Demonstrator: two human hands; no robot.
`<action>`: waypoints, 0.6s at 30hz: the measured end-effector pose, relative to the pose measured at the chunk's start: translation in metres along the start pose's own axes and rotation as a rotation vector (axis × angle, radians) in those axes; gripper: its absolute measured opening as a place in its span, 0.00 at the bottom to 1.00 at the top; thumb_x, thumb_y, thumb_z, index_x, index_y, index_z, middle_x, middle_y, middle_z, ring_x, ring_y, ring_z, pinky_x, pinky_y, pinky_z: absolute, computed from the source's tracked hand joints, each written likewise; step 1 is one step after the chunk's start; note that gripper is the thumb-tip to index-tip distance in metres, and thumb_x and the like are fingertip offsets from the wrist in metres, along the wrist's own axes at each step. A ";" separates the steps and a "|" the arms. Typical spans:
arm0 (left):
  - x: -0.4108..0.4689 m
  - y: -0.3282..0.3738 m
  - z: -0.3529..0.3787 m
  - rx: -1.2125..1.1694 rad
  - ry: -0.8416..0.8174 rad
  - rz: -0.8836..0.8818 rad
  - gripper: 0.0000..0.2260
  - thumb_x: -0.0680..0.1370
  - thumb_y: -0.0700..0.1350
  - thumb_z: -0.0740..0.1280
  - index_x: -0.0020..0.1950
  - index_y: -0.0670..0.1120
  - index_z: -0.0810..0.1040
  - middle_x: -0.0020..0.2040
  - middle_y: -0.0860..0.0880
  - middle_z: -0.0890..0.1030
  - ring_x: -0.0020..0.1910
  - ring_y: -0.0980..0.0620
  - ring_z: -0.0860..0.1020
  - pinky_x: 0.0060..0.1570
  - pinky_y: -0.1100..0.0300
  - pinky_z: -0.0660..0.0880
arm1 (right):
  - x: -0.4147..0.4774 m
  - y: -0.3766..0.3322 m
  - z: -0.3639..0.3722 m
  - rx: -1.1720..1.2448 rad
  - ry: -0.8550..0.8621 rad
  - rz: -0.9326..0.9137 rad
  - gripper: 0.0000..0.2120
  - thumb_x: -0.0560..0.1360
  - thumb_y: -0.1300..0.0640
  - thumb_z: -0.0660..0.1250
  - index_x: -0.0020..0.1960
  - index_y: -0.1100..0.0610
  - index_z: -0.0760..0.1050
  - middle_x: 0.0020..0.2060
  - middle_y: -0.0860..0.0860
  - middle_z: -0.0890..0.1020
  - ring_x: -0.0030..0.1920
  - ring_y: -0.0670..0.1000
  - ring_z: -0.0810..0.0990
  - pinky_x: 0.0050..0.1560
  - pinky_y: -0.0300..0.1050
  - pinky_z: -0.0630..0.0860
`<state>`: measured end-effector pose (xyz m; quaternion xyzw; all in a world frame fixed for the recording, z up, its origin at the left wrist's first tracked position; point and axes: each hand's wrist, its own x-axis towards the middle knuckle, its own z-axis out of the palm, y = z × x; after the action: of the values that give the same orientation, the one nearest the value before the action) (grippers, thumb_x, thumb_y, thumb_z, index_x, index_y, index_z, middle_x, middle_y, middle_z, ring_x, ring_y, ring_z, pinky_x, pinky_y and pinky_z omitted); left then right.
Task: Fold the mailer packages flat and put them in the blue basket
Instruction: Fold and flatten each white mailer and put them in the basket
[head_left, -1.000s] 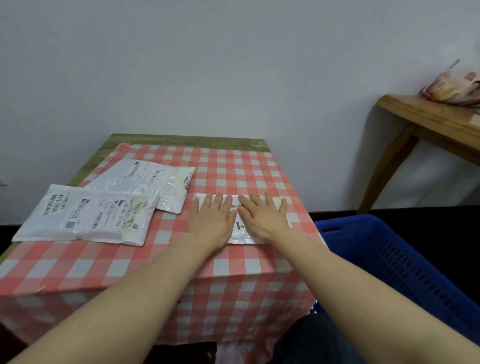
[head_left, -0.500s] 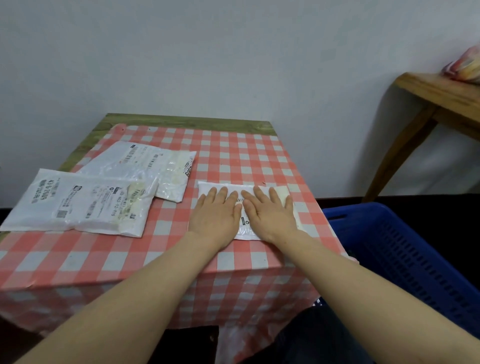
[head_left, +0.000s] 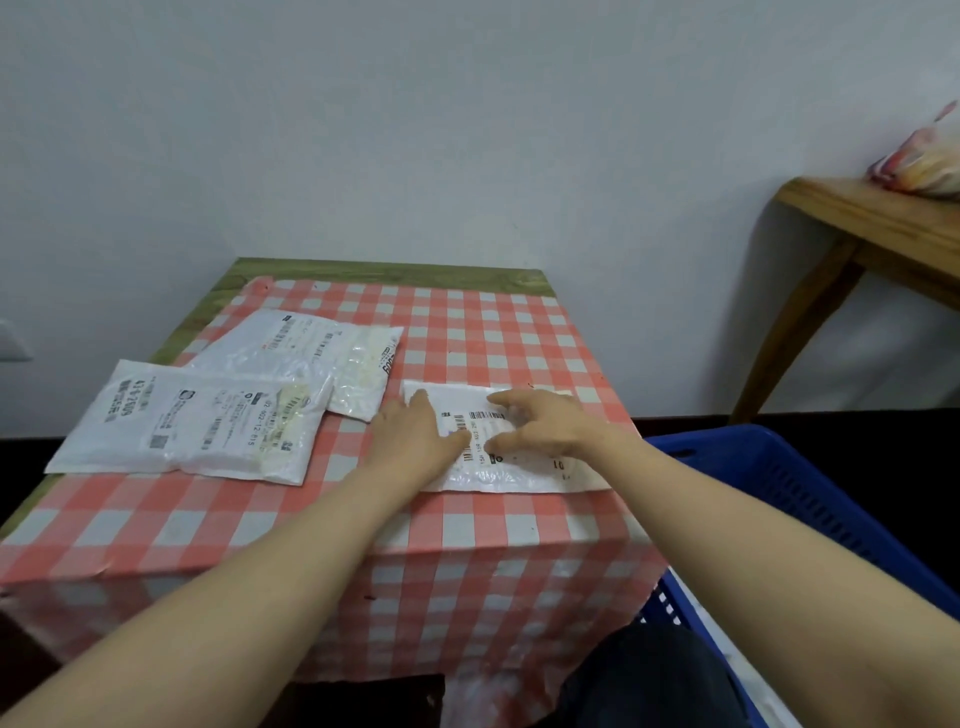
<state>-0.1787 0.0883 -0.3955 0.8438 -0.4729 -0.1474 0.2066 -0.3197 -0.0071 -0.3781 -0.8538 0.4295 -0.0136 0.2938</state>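
Head view, largest item first: surface (head_left: 322, 525) with a red-and-white checked cloth fills the centre of the frame; its front drape hides whatever lies beneath. Blue basket (head_left: 810, 499) sits at lower right, just beside the surface; its near part is cut off by the frame edge and partly covered by the right forearm. Side table (head_left: 878, 218) at upper right is cropped by the frame; a blurred coloured bag (head_left: 919, 161) rests on it.

Near-left mailer (head_left: 192, 421) lies flat at centre left and overlaps far-left mailer (head_left: 311, 348) behind it. Labels carry barcodes and small print; "02 402-12 815" is roughly legible, the rest is not.

Folded mailer (head_left: 514, 467) lies at centre right near the surface's right edge, barcode label upward, digits too small to read.

Left hand (head_left: 415, 436) rests flat on its left end, fingers extended. Right hand (head_left: 550, 426) is on top with fingers spread and bent; whether it pinches the mailer cannot be told.
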 end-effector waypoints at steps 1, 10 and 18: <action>0.001 0.001 -0.002 -0.044 0.026 0.032 0.26 0.74 0.54 0.68 0.68 0.46 0.66 0.67 0.41 0.68 0.66 0.41 0.66 0.63 0.51 0.64 | -0.001 -0.006 0.000 -0.006 0.024 -0.014 0.33 0.69 0.45 0.73 0.71 0.46 0.66 0.65 0.47 0.75 0.65 0.49 0.73 0.69 0.53 0.66; -0.001 0.011 -0.017 0.221 0.053 0.095 0.21 0.75 0.57 0.63 0.66 0.49 0.73 0.67 0.45 0.70 0.67 0.43 0.65 0.63 0.49 0.64 | -0.008 -0.025 -0.019 -0.067 0.023 -0.066 0.35 0.70 0.58 0.74 0.73 0.55 0.63 0.68 0.52 0.71 0.65 0.53 0.71 0.63 0.46 0.69; 0.008 0.002 -0.004 0.023 -0.001 0.102 0.25 0.70 0.53 0.71 0.63 0.47 0.69 0.64 0.41 0.68 0.66 0.41 0.64 0.65 0.52 0.64 | 0.000 -0.016 -0.014 -0.175 0.002 0.102 0.36 0.65 0.41 0.74 0.68 0.49 0.64 0.60 0.47 0.78 0.61 0.51 0.73 0.69 0.54 0.55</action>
<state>-0.1746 0.0811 -0.3916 0.8208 -0.5170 -0.1316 0.2040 -0.3119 -0.0061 -0.3577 -0.8533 0.4721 0.0380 0.2180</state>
